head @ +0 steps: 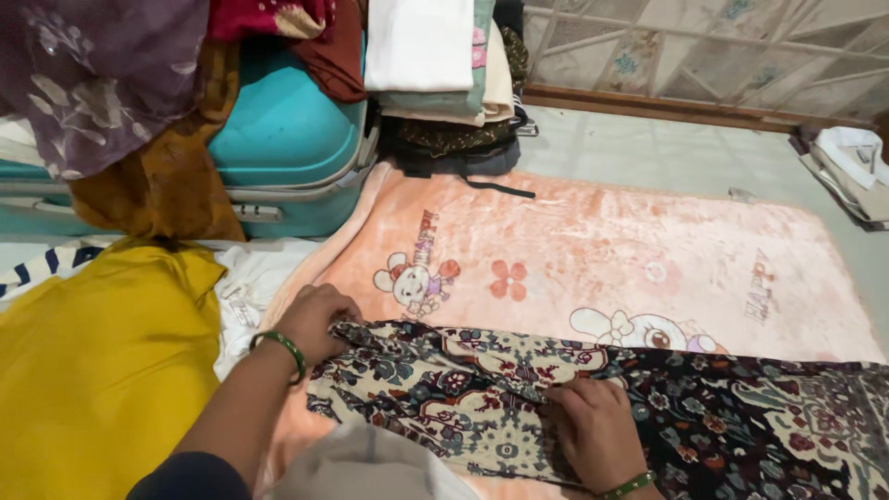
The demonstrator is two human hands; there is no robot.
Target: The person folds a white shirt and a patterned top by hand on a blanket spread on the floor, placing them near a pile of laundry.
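Note:
A dark patterned cloth (704, 407) with cream and maroon floral print lies across the near part of a peach blanket (593, 250) spread on the floor. My left hand (313, 319) grips the cloth's left corner, a green bangle on its wrist. Pressed on the cloth's middle, my right hand (593, 426) pinches a fold between its fingers. A green bangle shows on that wrist too.
A yellow garment (102, 361) lies at the left beside white cloth (255, 287). Behind stands a teal suitcase (287, 139) draped with purple, brown and red clothes. Folded clothes (435, 56) are stacked at the back. A white bag (852, 167) rests far right.

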